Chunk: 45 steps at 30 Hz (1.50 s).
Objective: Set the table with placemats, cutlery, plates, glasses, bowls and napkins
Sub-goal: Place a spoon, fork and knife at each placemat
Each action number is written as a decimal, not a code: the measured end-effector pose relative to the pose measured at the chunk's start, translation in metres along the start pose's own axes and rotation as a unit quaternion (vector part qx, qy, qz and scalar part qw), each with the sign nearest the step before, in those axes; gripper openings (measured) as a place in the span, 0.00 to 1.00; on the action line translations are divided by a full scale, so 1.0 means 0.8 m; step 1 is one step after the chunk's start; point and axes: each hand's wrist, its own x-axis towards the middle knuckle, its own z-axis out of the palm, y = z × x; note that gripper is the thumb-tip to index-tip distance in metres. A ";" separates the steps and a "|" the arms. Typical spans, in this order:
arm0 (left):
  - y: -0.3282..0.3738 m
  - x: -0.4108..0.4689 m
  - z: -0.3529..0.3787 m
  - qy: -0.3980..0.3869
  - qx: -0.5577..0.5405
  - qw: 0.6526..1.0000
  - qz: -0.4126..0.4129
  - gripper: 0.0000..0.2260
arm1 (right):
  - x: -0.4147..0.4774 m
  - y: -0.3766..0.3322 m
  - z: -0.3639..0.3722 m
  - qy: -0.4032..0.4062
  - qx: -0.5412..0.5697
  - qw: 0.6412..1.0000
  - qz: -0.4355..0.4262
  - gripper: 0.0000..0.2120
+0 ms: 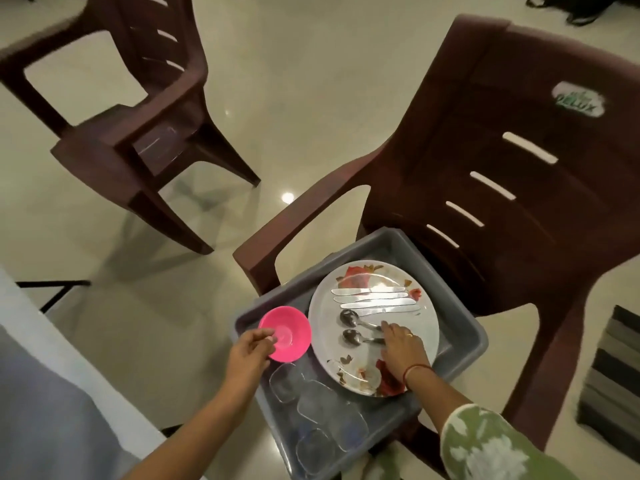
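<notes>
Left hand pinches one pink bowl; right hand, fingers together, touches two spoons (three knives beside, one plate).

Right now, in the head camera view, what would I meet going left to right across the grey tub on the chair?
In order: left hand → pink bowl → two spoons → right hand.

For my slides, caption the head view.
Left hand holds a pink bowl while right hand touches spoons on a floral plate in a grey tub.

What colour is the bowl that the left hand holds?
The bowl is pink; the head view shows it best.
</notes>
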 end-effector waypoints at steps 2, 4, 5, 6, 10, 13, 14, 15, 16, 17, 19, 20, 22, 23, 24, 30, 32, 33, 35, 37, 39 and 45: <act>-0.005 -0.010 0.005 0.001 -0.018 1.000 -0.012 0.02 | 0.008 0.004 0.015 -0.010 -0.027 1.000 -0.007 0.28; -0.014 -0.022 0.009 -0.009 -0.018 0.999 -0.027 0.09 | 0.013 0.009 0.026 -0.012 -0.048 0.999 -0.017 0.28; -0.019 -0.029 0.011 -0.014 -0.019 0.999 -0.034 0.12 | 0.015 0.011 0.030 -0.011 -0.054 0.998 -0.022 0.25; -0.025 -0.033 0.013 -0.013 -0.024 0.999 -0.039 0.11 | 0.017 0.014 0.032 -0.006 -0.061 0.998 -0.031 0.23; -0.042 -0.045 0.015 0.010 -0.040 0.998 -0.049 0.05 | 0.020 0.016 0.031 -0.039 -0.081 0.994 -0.060 0.17; -0.040 -0.057 0.021 0.025 -0.063 0.996 -0.055 0.06 | 0.003 0.006 0.016 -0.095 0.020 0.995 -0.033 0.15; -0.037 -0.061 0.024 0.027 -0.068 0.996 -0.055 0.06 | -0.006 0.001 0.011 -0.094 0.058 0.994 -0.025 0.12; -0.032 -0.068 0.028 0.026 -0.072 0.996 -0.053 0.05 | -0.020 -0.004 0.001 -0.084 0.094 0.992 -0.020 0.09; -0.026 -0.076 0.032 0.025 -0.072 0.996 -0.052 0.05 | -0.037 -0.008 -0.009 -0.062 0.130 0.989 -0.021 0.05; -0.021 -0.083 0.037 0.019 -0.077 0.995 -0.054 0.05 | -0.055 -0.013 -0.019 -0.043 0.160 0.986 -0.026 0.03; -0.007 -0.103 0.049 -0.013 -0.090 0.994 -0.058 0.03 | -0.100 -0.022 -0.043 -0.003 0.227 0.972 -0.059 0.04; 0.003 -0.118 0.055 -0.041 -0.089 0.993 -0.061 0.04 | -0.125 -0.027 -0.054 0.014 0.251 0.964 -0.084 0.08; 0.019 -0.154 0.066 -0.107 -0.097 0.988 -0.049 0.13 | -0.185 -0.040 -0.083 0.041 0.261 0.953 -0.150 0.15; 0.026 -0.174 0.072 -0.139 -0.113 0.983 -0.039 0.16 | -0.217 -0.049 -0.096 0.053 0.275 0.942 -0.184 0.13; 0.033 -0.191 0.076 -0.163 -0.132 0.977 -0.028 0.16 | -0.245 -0.059 -0.109 0.051 0.287 0.930 -0.225 0.05; 0.043 -0.303 0.047 -0.150 -0.252 0.955 0.037 0.17 | -0.367 -0.100 -0.132 0.091 0.314 0.880 -0.345 0.18; 0.031 -0.330 0.025 -0.139 -0.284 0.946 0.074 0.18 | -0.390 -0.113 -0.128 0.084 0.327 0.861 -0.380 0.19; 0.025 -0.344 0.013 -0.133 -0.304 0.939 0.093 0.16 | -0.401 -0.121 -0.127 0.079 0.343 0.846 -0.400 0.21; 0.014 -0.371 -0.009 -0.111 -0.350 0.922 0.119 0.15 | -0.422 -0.139 -0.126 0.047 0.373 0.816 -0.439 0.20; -0.001 -0.400 -0.032 -0.065 -0.386 0.909 0.142 0.15 | -0.443 -0.158 -0.121 0.013 0.368 0.799 -0.476 0.20; -0.014 -0.424 -0.053 -0.007 -0.403 0.902 0.152 0.13 | -0.457 -0.176 -0.113 -0.002 0.353 0.797 -0.491 0.17; -0.068 -0.474 -0.111 0.151 -0.485 0.851 0.132 0.10 | -0.492 -0.245 -0.079 0.001 0.305 0.802 -0.514 0.16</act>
